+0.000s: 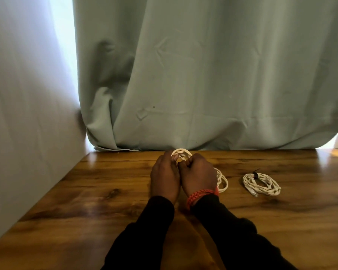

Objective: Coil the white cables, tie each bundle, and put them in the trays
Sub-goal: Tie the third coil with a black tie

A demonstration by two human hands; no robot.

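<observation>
Both hands, left (164, 177) and right (198, 177), grip a white cable coil (180, 153) near the table's far edge (242, 150).

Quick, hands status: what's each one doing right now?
Left hand: fingers curled, gripping the white cable coil.
Right hand: fingers curled, gripping the same coil.

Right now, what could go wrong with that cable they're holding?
1. Both hands, left hand and right hand, pinch the white coil with no tie visible on it; a loosened grip could let the loops spring apart.
2. Loose loops trail on the table beside the right wrist and might snag or tangle. The tied bundle lies apart, probably safe.
</observation>
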